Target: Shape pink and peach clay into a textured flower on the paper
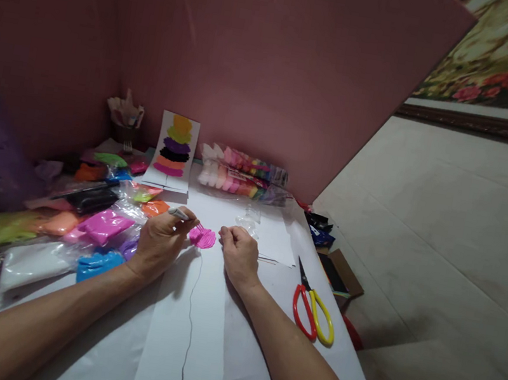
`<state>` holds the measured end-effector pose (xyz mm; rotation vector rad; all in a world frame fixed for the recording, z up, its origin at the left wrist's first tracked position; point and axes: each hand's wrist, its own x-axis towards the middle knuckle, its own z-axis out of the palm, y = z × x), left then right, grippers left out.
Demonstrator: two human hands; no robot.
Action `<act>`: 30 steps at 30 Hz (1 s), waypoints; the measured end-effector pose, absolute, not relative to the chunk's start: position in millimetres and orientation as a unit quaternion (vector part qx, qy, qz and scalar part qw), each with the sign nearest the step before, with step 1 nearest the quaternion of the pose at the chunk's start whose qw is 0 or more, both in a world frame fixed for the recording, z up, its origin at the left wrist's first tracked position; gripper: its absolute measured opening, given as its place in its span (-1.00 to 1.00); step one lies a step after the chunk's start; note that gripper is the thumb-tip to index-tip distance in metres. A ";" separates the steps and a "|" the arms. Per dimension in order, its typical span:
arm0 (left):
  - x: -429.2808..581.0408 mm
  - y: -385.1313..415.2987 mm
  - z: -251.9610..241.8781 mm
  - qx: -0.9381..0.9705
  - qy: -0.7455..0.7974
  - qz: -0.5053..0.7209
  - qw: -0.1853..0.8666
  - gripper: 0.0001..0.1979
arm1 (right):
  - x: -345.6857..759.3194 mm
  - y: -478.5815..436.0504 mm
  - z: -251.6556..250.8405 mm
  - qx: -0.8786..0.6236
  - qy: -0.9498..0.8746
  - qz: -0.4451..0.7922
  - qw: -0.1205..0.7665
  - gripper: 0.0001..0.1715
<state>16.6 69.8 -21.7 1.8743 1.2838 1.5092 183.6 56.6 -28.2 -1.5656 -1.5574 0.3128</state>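
Observation:
A ridged pink patch of modelling clay [203, 237] lies at the far end of a long white paper strip [205, 343], above a wavy drawn line. My left hand [163, 237] is closed around a slim tool with a pale handle [178, 213]. Its working end points at the clay's left side and is too small to make out. My right hand [240, 253] rests just right of the clay, fingers curled and pressed together; whether anything is between them is hidden.
Bags of coloured clay [106, 226] crowd the left. A card with coloured bands [173, 151] leans at the back, beside packs of clay [244, 174]. Scissors with red and yellow handles [315, 309] lie right of my right forearm. Paper sheets [276, 235] lie behind my right hand.

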 end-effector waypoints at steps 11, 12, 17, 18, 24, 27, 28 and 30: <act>17.4 69.4 -21.9 0.679 0.455 0.540 0.204 -0.86 | 183.6 56.4 -27.5 -0.630 -0.627 0.129 0.440 -0.66; 17.2 69.5 -22.0 0.679 0.453 0.541 0.203 -0.86 | 183.5 56.4 -27.2 -0.630 -0.627 0.129 0.440 -0.66; 16.9 69.7 -22.7 0.679 0.449 0.544 0.203 -0.85 | 183.4 56.8 -26.6 -0.633 -0.625 0.133 0.438 -0.66; 17.0 69.8 -22.8 0.681 0.449 0.543 0.202 -0.85 | 183.4 56.8 -26.6 -0.633 -0.625 0.134 0.437 -0.67; 17.4 70.9 -22.8 0.684 0.448 0.541 0.195 -0.86 | 183.1 56.6 -26.7 -0.634 -0.628 0.129 0.433 -0.66; 17.2 70.4 -22.3 0.683 0.441 0.552 0.188 -0.86 | 183.4 56.8 -27.5 -0.632 -0.627 0.128 0.436 -0.66; 17.1 70.2 -22.1 0.682 0.438 0.555 0.184 -0.86 | 183.6 57.0 -28.0 -0.631 -0.627 0.128 0.438 -0.66; 17.2 70.1 -21.5 0.682 0.434 0.561 0.178 -0.87 | 183.9 57.5 -29.0 -0.629 -0.627 0.130 0.442 -0.67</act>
